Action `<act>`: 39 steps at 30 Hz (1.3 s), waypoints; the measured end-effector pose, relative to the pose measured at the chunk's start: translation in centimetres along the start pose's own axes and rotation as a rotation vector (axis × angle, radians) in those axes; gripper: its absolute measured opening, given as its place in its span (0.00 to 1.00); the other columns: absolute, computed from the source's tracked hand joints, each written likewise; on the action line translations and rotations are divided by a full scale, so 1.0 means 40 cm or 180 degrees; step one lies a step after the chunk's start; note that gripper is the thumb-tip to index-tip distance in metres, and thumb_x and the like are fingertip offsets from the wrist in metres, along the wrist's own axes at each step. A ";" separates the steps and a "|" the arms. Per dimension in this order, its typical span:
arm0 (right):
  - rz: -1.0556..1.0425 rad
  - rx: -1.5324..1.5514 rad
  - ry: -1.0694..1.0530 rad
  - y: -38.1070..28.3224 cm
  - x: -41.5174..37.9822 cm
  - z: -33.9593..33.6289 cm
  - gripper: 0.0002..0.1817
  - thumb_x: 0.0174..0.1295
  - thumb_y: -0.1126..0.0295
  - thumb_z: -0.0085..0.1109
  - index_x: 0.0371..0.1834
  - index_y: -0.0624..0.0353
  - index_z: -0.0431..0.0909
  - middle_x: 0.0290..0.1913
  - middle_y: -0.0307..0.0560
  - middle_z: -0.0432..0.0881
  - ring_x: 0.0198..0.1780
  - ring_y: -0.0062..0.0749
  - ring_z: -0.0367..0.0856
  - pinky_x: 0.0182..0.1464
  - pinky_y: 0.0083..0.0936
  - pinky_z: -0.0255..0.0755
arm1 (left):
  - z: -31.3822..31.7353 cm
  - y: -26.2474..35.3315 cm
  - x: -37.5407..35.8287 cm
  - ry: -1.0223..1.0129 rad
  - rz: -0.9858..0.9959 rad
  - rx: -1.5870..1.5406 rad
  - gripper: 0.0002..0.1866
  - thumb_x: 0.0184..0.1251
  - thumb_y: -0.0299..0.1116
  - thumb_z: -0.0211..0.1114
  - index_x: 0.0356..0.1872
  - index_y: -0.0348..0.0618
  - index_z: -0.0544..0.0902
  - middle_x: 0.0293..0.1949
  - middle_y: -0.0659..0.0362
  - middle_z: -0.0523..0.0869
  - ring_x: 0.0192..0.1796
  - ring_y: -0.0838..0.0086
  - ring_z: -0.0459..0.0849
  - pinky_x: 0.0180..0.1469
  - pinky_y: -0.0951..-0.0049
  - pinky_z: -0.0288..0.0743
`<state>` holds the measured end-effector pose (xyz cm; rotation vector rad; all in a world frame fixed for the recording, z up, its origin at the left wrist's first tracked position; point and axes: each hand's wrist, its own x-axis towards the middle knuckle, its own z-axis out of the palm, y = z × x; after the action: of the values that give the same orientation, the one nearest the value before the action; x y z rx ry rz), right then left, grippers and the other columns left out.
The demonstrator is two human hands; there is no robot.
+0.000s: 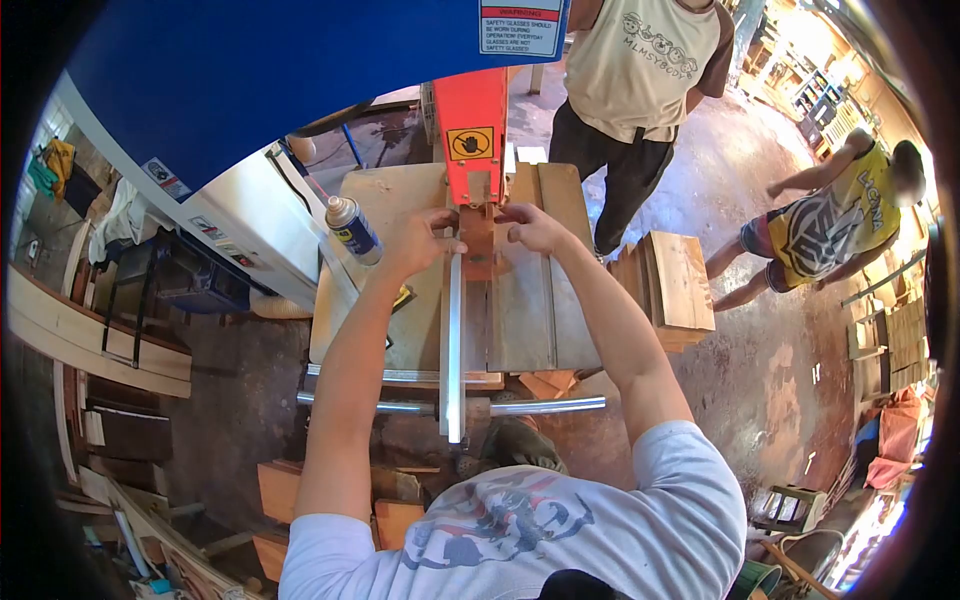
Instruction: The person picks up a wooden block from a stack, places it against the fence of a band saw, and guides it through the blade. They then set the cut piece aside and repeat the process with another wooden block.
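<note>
A blue bandsaw [300, 70] with a red blade guard [470, 125] stands over a flat worktable [400, 310]. Below the guard lies a reddish-brown wood piece [479, 245], beside a long metal fence [455, 350]. My left hand [433, 240] is at the left of this piece near the fence top, thumb and fingers curled toward each other; whether it grips anything is too small to tell. On the right side of the piece, my right hand [532, 228] has thumb and forefinger apart, its fingertips near the guard's lower end.
A spray can [353, 230] stands at the table's left. One person [640, 90] stands behind the table; another [835, 210] is at the right. Stacked wood blocks [675, 285] sit right of the table. A metal rail [550, 405] crosses its front.
</note>
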<state>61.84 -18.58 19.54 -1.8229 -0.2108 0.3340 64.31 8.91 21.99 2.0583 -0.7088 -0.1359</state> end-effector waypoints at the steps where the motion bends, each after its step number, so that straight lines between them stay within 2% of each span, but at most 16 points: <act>1: 0.0005 0.0000 0.0005 -0.006 -0.001 0.001 0.46 0.52 0.80 0.58 0.81 0.72 0.63 0.74 0.61 0.79 0.75 0.42 0.76 0.66 0.35 0.78 | -0.002 -0.002 0.002 -0.0010 -0.0010 0.0087 0.29 0.49 0.35 0.87 0.55 0.40 0.90 0.51 0.53 0.94 0.53 0.61 0.93 0.58 0.63 0.85; 4: 0.0115 -0.0060 0.0061 0.023 0.022 -0.005 0.44 0.52 0.80 0.58 0.79 0.72 0.66 0.73 0.61 0.80 0.73 0.42 0.77 0.66 0.35 0.77 | -0.003 -0.012 0.012 -0.0029 -0.0020 0.0204 0.29 0.49 0.35 0.87 0.55 0.40 0.90 0.51 0.53 0.94 0.53 0.62 0.93 0.58 0.64 0.85; 12: -0.0113 -0.0011 0.0127 0.046 0.040 -0.006 0.40 0.53 0.82 0.57 0.77 0.67 0.72 0.71 0.59 0.82 0.69 0.42 0.79 0.63 0.35 0.77 | 0.002 -0.035 0.031 0.0049 -0.0008 0.0004 0.31 0.48 0.37 0.88 0.57 0.43 0.90 0.51 0.53 0.95 0.53 0.62 0.94 0.57 0.62 0.85; 16: -0.0133 -0.0085 0.0208 0.038 0.038 -0.006 0.37 0.54 0.81 0.57 0.73 0.67 0.75 0.68 0.58 0.84 0.66 0.41 0.81 0.60 0.35 0.78 | -0.004 -0.029 0.038 0.0082 0.0172 0.0425 0.32 0.47 0.39 0.88 0.58 0.45 0.90 0.49 0.53 0.95 0.52 0.61 0.94 0.57 0.61 0.85; 24: -0.0068 -0.0108 0.0271 0.031 0.045 -0.009 0.33 0.56 0.81 0.55 0.70 0.68 0.77 0.66 0.56 0.86 0.59 0.34 0.81 0.57 0.33 0.78 | -0.006 -0.047 0.059 0.0063 0.0231 0.0439 0.35 0.46 0.44 0.89 0.60 0.48 0.90 0.48 0.52 0.95 0.51 0.59 0.94 0.56 0.60 0.85; 27: -0.0041 0.0003 0.0269 0.047 0.060 -0.013 0.33 0.56 0.82 0.54 0.70 0.67 0.78 0.66 0.56 0.86 0.58 0.34 0.81 0.57 0.33 0.78 | -0.013 -0.032 0.064 -0.0164 -0.0184 0.0532 0.36 0.48 0.31 0.88 0.64 0.42 0.87 0.58 0.51 0.93 0.60 0.62 0.92 0.64 0.61 0.85; 30: -0.0036 0.0024 0.0298 0.093 0.094 -0.022 0.32 0.56 0.82 0.54 0.70 0.66 0.78 0.65 0.55 0.86 0.57 0.33 0.81 0.56 0.33 0.78 | -0.018 -0.017 0.062 -0.0118 -0.0287 0.0716 0.36 0.48 0.34 0.89 0.63 0.43 0.87 0.58 0.51 0.93 0.60 0.61 0.92 0.64 0.60 0.85; 31: -0.0052 0.0014 0.0314 0.103 0.102 -0.027 0.32 0.56 0.82 0.54 0.70 0.66 0.78 0.65 0.55 0.86 0.57 0.33 0.81 0.55 0.33 0.78 | -0.018 -0.015 0.063 -0.0086 -0.0216 0.0683 0.36 0.48 0.39 0.88 0.62 0.45 0.88 0.54 0.50 0.93 0.58 0.60 0.92 0.61 0.59 0.85; 33: -0.0117 0.0026 0.0351 0.113 0.112 -0.029 0.32 0.56 0.82 0.55 0.69 0.65 0.79 0.62 0.53 0.87 0.54 0.31 0.81 0.53 0.32 0.77 | -0.016 -0.022 0.062 -0.0026 -0.0079 0.0610 0.35 0.48 0.48 0.88 0.60 0.49 0.89 0.48 0.49 0.94 0.53 0.57 0.93 0.56 0.57 0.86; 37: -0.0213 -0.0075 0.0305 0.071 0.119 -0.032 0.31 0.58 0.81 0.56 0.69 0.62 0.80 0.52 0.44 0.87 0.47 0.27 0.80 0.47 0.30 0.76 | -0.008 -0.042 0.085 0.0129 -0.0033 0.0812 0.31 0.54 0.43 0.86 0.61 0.50 0.89 0.50 0.48 0.94 0.53 0.57 0.93 0.57 0.58 0.86; 39: -0.0112 -0.0038 0.0565 0.159 0.189 -0.060 0.30 0.60 0.80 0.57 0.69 0.61 0.81 0.48 0.40 0.86 0.45 0.24 0.79 0.45 0.29 0.75 | -0.014 -0.063 0.090 0.0256 0.0134 0.0735 0.28 0.58 0.40 0.84 0.61 0.48 0.89 0.50 0.49 0.94 0.53 0.59 0.93 0.58 0.60 0.85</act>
<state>69.60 -20.12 13.15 -1.8471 -0.1213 0.1452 68.58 8.45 20.89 2.2524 -0.7459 0.0553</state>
